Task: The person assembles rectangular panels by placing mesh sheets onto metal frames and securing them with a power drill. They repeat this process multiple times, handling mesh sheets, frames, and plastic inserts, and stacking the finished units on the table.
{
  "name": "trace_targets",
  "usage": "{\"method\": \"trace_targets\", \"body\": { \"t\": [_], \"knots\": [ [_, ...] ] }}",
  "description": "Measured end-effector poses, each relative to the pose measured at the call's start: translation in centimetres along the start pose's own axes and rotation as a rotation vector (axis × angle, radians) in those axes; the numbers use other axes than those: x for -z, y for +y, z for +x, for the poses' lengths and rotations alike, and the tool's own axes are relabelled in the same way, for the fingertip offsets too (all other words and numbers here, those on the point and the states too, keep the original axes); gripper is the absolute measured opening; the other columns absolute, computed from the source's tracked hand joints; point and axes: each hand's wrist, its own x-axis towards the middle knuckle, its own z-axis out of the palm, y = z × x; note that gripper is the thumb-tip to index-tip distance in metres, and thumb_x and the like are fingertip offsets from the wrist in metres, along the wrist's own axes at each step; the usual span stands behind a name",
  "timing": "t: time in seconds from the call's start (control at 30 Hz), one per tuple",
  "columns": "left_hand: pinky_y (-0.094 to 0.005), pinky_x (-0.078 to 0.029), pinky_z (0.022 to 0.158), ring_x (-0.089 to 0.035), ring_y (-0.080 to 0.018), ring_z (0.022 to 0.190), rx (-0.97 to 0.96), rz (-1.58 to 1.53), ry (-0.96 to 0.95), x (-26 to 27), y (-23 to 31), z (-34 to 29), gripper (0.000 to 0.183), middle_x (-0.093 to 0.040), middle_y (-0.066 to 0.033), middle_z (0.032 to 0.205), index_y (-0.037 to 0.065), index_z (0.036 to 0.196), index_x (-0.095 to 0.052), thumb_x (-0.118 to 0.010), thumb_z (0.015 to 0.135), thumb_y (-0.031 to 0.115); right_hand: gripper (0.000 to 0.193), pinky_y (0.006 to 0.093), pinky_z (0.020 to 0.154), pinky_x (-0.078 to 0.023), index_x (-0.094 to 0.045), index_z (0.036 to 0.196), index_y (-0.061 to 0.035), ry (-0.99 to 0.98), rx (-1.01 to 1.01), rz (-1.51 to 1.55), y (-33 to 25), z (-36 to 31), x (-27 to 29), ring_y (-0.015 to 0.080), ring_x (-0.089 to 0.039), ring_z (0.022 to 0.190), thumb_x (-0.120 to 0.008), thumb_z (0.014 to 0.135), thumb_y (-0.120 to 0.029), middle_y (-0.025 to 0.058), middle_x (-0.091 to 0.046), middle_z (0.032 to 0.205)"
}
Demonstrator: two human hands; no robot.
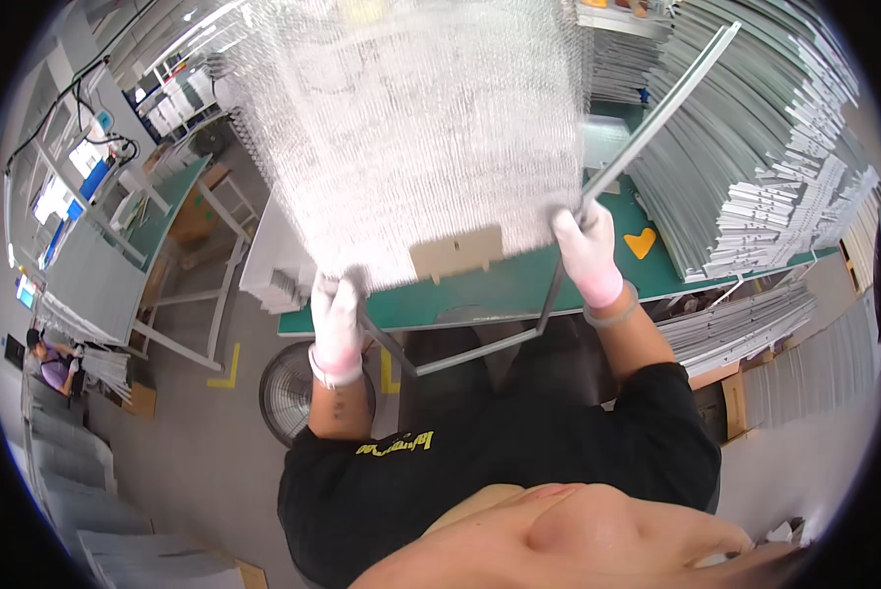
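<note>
A wide, pale pleated mesh panel [431, 128] is held up in front of me, a beige tab [457, 253] along its lower edge. My left hand [336, 316], in a white glove, is closed at the panel's lower left corner, beside a bar of a grey metal frame [478, 353]. White-gloved too, my right hand [588, 253] grips the frame at the panel's lower right corner. One long frame bar [671, 103] slants up to the far right. The frame's lower part hangs between my hands, near my body. Fingertips behind the panel are hidden.
A green-topped workbench [411, 306] lies beneath the panel. Stacked metal strips [745, 187] fill its right side, near an orange heart-shaped piece [640, 242]. A round fan [288, 393] stands on the floor at left. Another bench [170, 211] and a person [57, 365] are farther left.
</note>
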Motion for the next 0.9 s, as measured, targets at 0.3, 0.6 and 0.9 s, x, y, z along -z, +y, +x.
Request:
{"method": "trace_targets", "body": {
  "t": [0.3,0.6,0.9],
  "knots": [
    [-0.0224,-0.048,0.074,-0.059,-0.0055,0.083,-0.153,0.120,0.029,-5.3,-4.8,7.5,0.026,-0.070,-0.0018,0.099,-0.003,0.115,-0.064,-0.070,0.090,0.003,0.025,0.0221,0.055,-0.041,-0.064,0.111,0.0040,0.292,0.208,-0.091,2.0,3.5,-0.1,0.0029,-0.048,0.062,-0.069,0.092,-0.011,-0.0019,-0.063,0.078],
    [-0.0248,-0.051,0.084,-0.065,-0.0098,0.095,-0.088,0.094,-0.048,-3.1,-10.6,7.7,0.027,-0.071,-0.0054,0.107,-0.004,0.119,-0.061,-0.066,0.092,0.001,0.026,0.0263,0.079,-0.049,-0.061,0.115,0.0040,0.069,0.040,-0.002,7.0,3.1,1.6,0.0062,-0.058,0.087,-0.064,0.094,-0.010,0.0021,-0.068,0.096],
    [-0.0276,-0.054,0.080,-0.066,-0.0096,0.089,0.295,0.406,-0.320,0.4,-13.7,5.4,0.029,-0.072,-0.0054,0.100,-0.004,0.114,-0.062,-0.069,0.086,0.001,0.041,0.0302,0.093,-0.051,-0.055,0.128,0.0048,-0.230,-0.113,-0.070,10.9,0.3,4.6,0.0124,-0.062,0.103,-0.066,0.092,-0.010,0.0065,-0.066,0.115]
  ]
}}
